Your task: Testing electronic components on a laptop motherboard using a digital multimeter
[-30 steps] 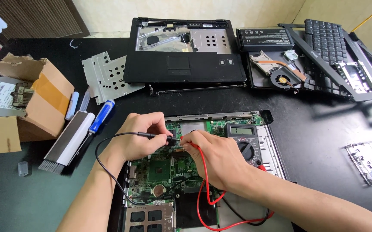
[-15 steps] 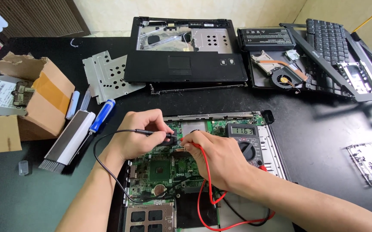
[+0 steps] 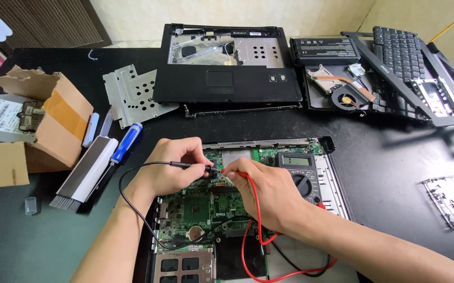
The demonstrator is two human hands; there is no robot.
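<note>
Your left hand (image 3: 172, 170) is pinching the black probe (image 3: 195, 166) between thumb and curled fingers (image 3: 187, 152), closed tight around its shaft, with the tip pointing right onto the green motherboard (image 3: 200, 207). Your right hand (image 3: 266, 191) is gripping the red probe (image 3: 236, 173) the same way, fingers folded shut on it, its tip aimed left so the two probe tips are meeting almost nose to nose just above the board's upper middle. The motherboard is sitting in the opened laptop base (image 3: 337, 188) directly in front of you. The black lead (image 3: 132, 209) is looping down past your left wrist, and the red lead (image 3: 250, 230) is curling under your right forearm. The multimeter (image 3: 303, 170) is lying on the base just beside your right hand, partly hidden behind it. To the left, a blue screwdriver (image 3: 126, 142) and a brush (image 3: 88, 173) are resting near a cardboard box (image 3: 54, 126); a palmrest cover (image 3: 227, 78) is lying beyond the board.
</note>
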